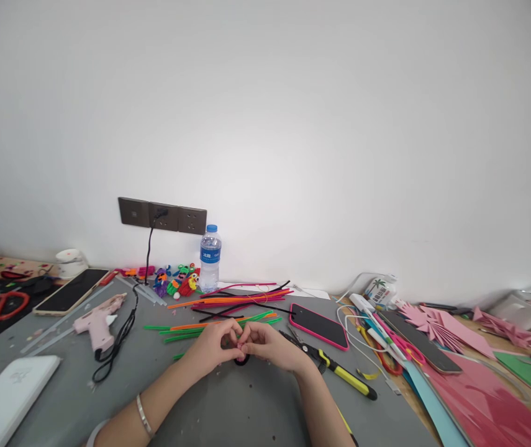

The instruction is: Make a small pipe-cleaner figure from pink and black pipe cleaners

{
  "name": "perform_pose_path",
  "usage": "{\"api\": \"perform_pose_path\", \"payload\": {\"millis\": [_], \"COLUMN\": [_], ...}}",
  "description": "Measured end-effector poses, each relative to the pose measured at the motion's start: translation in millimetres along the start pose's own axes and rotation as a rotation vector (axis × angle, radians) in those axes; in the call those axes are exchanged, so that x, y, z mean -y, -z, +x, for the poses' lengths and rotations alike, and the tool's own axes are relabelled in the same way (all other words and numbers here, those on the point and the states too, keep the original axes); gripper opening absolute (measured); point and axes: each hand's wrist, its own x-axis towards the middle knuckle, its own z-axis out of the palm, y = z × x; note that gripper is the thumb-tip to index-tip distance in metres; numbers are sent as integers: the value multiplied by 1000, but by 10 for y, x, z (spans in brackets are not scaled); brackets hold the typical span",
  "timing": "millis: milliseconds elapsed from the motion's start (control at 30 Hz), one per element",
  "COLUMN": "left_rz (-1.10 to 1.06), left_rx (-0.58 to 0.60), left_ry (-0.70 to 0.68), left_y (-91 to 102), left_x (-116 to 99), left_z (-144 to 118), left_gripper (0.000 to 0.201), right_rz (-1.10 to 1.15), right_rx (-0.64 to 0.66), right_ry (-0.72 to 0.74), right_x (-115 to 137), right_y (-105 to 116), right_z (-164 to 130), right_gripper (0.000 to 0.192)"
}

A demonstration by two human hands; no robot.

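Observation:
My left hand [212,347] and my right hand [267,346] meet at the middle of the grey table mat [228,410], fingertips pinched together on a small dark pipe-cleaner piece [241,359] with a bit of pink showing. Just beyond my fingers lies a spread of loose pipe cleaners [228,310] in green, orange, pink and black. A silver bracelet [143,415] sits on my left wrist.
A pink hot glue gun [99,323] with a black cord lies to the left, a white box [7,397] nearer. A pink-cased phone [318,325] and yellow-handled pliers [340,370] lie to the right. A water bottle [210,259] and small pipe-cleaner figures [176,282] stand by the wall. Pink paper cutouts [446,329] cover the right side.

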Motion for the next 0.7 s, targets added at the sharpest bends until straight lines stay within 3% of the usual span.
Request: {"api": "perform_pose_path", "payload": {"millis": [333,467,567,700], "left_rz": [41,19,-16,-188], "left_rx": [-14,-16,-38,-127], "left_ry": [-31,10,3,-59], "left_y": [9,4,0,52], "left_x": [27,-11,-43,-46], "left_z": [16,13,3,20], "left_gripper": [18,41,47,34], "right_rz": [16,23,-39,-34], "right_rx": [13,1,-57,-241], "right_ry": [34,65,73,155], "right_x": [9,24,31,39], "right_y": [-16,-21,6,83], "right_z": [-6,-2,5,8], "right_gripper": [30,31,31,32]}}
